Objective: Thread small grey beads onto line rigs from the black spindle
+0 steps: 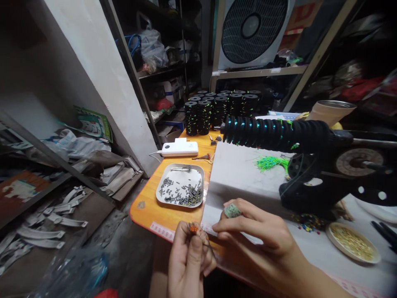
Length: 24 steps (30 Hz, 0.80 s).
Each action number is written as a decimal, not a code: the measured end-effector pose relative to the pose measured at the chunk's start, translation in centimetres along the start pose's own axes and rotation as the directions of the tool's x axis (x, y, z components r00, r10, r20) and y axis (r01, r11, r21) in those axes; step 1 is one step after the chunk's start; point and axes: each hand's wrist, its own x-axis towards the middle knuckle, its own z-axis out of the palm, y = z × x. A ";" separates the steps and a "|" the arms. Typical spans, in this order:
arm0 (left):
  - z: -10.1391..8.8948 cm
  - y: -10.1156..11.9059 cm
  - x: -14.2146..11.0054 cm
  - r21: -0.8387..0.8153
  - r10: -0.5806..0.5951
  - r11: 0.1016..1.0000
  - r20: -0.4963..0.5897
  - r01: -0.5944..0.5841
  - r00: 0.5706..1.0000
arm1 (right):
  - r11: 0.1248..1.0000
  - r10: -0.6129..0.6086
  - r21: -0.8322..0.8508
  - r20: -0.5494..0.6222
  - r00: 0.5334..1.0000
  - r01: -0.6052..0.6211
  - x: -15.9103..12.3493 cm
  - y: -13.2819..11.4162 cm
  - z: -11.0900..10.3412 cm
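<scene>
Small orange piece (194, 228) at lower centre, seen against the near edge of a wooden table (147, 203). Open white sheet (235, 178) stretches beyond, mid-frame. The left hand (189, 258) pinches the piece; the right hand (263, 231), just beside, curls narrowly, its grip unclear.

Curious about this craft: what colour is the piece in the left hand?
The piece shows orange in the head view.

The left hand (191, 258) is curled in a pinch; the right hand (265, 231), fingers bent, hangs beside it.
</scene>
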 end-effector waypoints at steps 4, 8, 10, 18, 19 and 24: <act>-0.1 -0.2 0.0 0.004 -0.014 1.000 -0.001 0.014 1.000 | 1.000 0.012 0.003 0.005 1.000 -0.012 -0.3 -0.1 0.0; 0.1 -0.3 -0.1 0.015 -0.011 1.000 -0.018 0.011 1.000 | 0.999 0.002 0.036 0.016 1.000 -0.002 -0.4 0.1 0.1; 0.2 -0.4 -0.2 0.038 -0.019 0.999 -0.025 0.020 0.999 | 0.998 0.006 0.061 0.015 1.000 -0.007 -0.3 0.1 0.1; 0.5 -1.7 -0.5 0.058 0.033 0.998 -0.166 -0.024 0.986 | 0.993 0.081 0.091 0.005 0.997 -0.081 0.0 -0.8 0.1; 0.6 -1.7 -0.6 0.033 0.030 0.999 -0.179 -0.025 0.983 | 0.992 0.085 0.092 0.004 0.996 -0.085 0.0 -0.9 0.1; 1.3 -1.2 -0.8 -0.104 -0.074 0.993 -0.197 0.054 0.978 | 0.991 0.089 0.097 -0.015 0.996 -0.087 -0.2 -0.9 0.3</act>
